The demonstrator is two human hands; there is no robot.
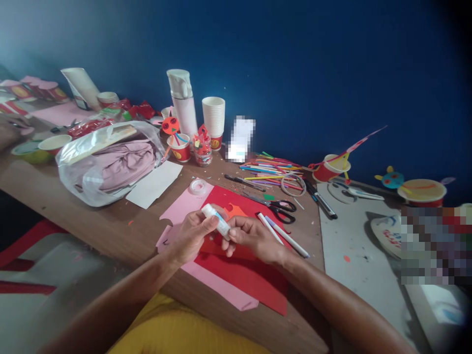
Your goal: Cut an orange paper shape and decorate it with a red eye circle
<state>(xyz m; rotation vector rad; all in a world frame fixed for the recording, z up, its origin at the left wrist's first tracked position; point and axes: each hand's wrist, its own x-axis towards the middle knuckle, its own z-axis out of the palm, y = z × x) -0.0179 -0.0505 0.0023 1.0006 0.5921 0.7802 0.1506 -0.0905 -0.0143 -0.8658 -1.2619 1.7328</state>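
Note:
My left hand (pixel 197 228) is closed around a small white glue stick (pixel 217 220) with a blue patch on its label. The fingers of my right hand (pixel 252 237) pinch the lower end of the same stick. Both hands are above red paper (pixel 258 280), which lies over pink paper (pixel 224 285). A piece of orange paper (pixel 236 211) shows just behind the hands, partly hidden by them. Black-handled scissors (pixel 282 209) lie beyond my right hand, and two white pens (pixel 287 236) rest to its right.
A plastic bag (pixel 84 177) with pink cloth stands at left, beside a white card (pixel 155 182). Farther back are a thermos (pixel 182 103), stacked paper cups (pixel 214 118) and a pile of colourful sticks (pixel 273 169). Another person's hand (pixel 13 130) is at far left.

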